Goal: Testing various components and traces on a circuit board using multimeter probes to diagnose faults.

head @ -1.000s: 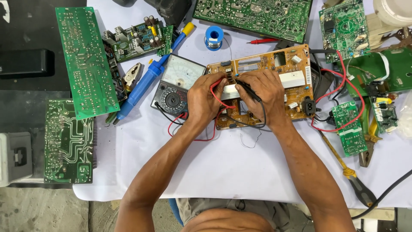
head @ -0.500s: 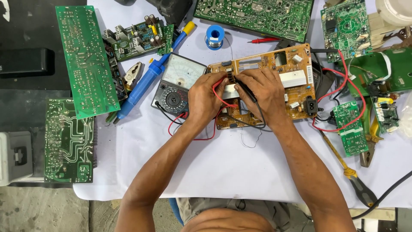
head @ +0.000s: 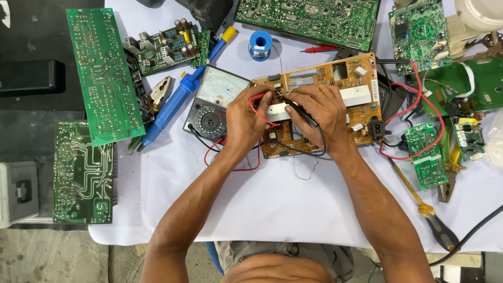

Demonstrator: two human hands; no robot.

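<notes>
Two probe tips are hidden under my fingers, so I cannot see where exactly they touch the brown circuit board (head: 343, 86). This board lies on the white cloth (head: 272, 204), just beside the analog multimeter (head: 215, 102). My left hand (head: 245, 121) bends over the board's left edge, fingers closed together around the red probe (head: 258, 100). My right hand (head: 319, 115) lies flat across the board's middle, fingers pinched on the black probe (head: 299, 111). Both forearms come up from the bottom edge, where my elbows are cut off.
</notes>
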